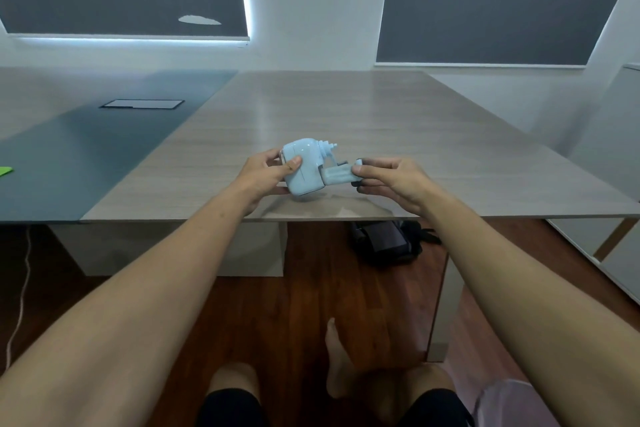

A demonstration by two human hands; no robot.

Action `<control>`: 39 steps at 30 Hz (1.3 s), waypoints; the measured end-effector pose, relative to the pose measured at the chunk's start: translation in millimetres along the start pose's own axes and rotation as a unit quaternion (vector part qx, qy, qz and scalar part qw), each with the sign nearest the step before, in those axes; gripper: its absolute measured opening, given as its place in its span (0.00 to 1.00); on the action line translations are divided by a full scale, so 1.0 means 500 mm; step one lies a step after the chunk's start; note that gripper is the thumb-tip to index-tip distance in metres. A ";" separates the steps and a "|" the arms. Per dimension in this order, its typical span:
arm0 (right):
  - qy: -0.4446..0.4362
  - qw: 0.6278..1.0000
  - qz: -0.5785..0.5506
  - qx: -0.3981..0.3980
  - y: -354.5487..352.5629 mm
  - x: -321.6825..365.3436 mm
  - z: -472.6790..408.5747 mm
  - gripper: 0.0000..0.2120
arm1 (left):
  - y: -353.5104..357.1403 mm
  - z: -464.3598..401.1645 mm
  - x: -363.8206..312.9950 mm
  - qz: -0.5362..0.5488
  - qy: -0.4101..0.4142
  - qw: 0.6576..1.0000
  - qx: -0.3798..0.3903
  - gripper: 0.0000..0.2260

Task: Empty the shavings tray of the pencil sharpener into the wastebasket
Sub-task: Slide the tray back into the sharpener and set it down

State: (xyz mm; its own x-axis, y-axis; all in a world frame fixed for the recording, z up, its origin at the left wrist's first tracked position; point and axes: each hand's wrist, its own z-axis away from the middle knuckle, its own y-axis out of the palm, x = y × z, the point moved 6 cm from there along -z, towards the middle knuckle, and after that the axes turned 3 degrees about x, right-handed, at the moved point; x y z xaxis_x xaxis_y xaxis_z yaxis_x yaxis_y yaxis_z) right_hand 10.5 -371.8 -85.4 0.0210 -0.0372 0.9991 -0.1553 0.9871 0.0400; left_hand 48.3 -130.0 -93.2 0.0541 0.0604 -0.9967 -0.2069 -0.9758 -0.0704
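Note:
A pale blue pencil sharpener (306, 168) stands near the front edge of the wooden table (346, 114). My left hand (268, 172) grips its body from the left side, thumb on the front face. A translucent shavings tray (338, 176) sticks out of the sharpener's right side, partly drawn out. My right hand (391, 180) pinches the tray's outer end between thumb and fingers. The wastebasket (502, 402), lined with a pale bag, shows at the bottom right on the floor, partly hidden by my right forearm.
A dark bag (388, 241) lies on the wooden floor under the table. A grey mat with a cable hatch (142, 104) covers the table's left part, with a green item (5, 170) at its left edge. A white cord (20, 288) hangs at left. My bare foot (334, 357) is below.

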 end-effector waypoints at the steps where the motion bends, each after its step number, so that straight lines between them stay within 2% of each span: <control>1: -0.004 1.000 0.000 0.005 0.004 0.001 0.001 0.10 | 0.003 0.000 -0.002 0.003 -0.001 1.000 0.006 0.21; 9: -0.009 0.999 -0.023 -0.021 0.017 -0.001 -0.007 0.30 | 0.019 0.002 -0.024 0.015 0.008 1.000 0.019 0.25; 18: -0.026 0.999 0.020 -0.043 0.061 -0.020 -0.024 0.28 | 0.029 0.002 -0.044 -0.011 0.022 1.000 0.005 0.28; 24: -0.014 0.999 0.031 -0.020 0.091 -0.027 -0.039 0.24 | -0.005 0.023 -0.042 -0.024 0.014 0.999 -0.022 0.28; 28: -0.020 0.997 0.069 -0.029 0.125 -0.023 -0.046 0.23 | -0.040 0.041 -0.035 -0.041 0.003 0.997 -0.058 0.32; 32: -0.027 0.994 0.097 -0.046 0.165 -0.025 -0.055 0.23 | -0.082 0.054 -0.038 -0.053 0.006 0.992 -0.112 0.28; 35: -0.033 0.992 0.100 -0.073 0.183 -0.029 -0.058 0.21 | -0.134 0.065 -0.035 -0.088 0.001 0.977 -0.195 0.33; 39: -0.032 0.990 0.105 -0.087 0.190 -0.033 -0.065 0.20 | -0.198 0.091 -0.036 -0.150 0.000 0.939 -0.308 0.30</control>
State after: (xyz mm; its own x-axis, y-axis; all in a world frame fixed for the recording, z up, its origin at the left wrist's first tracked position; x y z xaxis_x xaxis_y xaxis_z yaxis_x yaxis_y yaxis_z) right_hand 27.7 -272.3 -98.8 -0.0568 0.1675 0.9842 0.0234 0.9858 -0.1664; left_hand 23.2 -24.8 -70.1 0.0193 0.3520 -0.9358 0.4225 -0.8512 -0.3114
